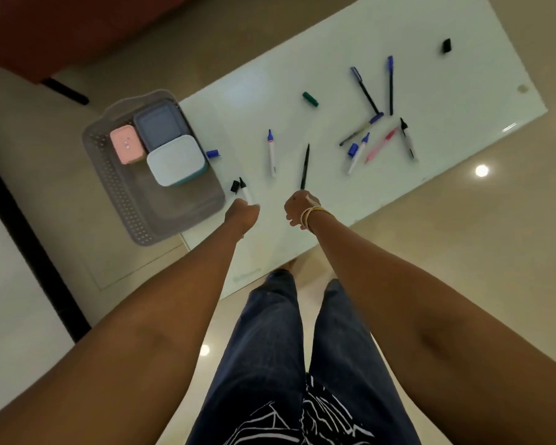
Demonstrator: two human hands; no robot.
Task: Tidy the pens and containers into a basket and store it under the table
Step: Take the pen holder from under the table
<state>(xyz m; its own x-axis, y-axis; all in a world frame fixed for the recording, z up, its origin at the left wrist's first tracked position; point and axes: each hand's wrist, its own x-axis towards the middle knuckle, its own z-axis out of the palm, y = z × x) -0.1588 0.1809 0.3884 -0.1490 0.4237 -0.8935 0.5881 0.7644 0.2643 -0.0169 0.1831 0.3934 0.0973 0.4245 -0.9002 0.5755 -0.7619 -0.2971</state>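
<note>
A grey perforated basket (119, 200) sits at the left end of the white glass table (302, 59). It holds a pink container (125, 146), a blue-grey container (158, 125) and a white-lidded container (175, 160). My left hand (242, 215) is shut on a white marker with a black tip (245, 190), beside a loose black cap (235, 186). My right hand (299, 208) grips the near end of a black pen (305, 167). A blue-tipped white marker (271, 154) lies between them. Several pens (371, 123) lie scattered to the right.
Loose caps lie on the table: a blue cap (212, 153) by the basket, a green cap (310, 99) in the middle, a black cap (446, 45) far right. A red sofa (77, 27) stands behind. The table's near edge is at my legs.
</note>
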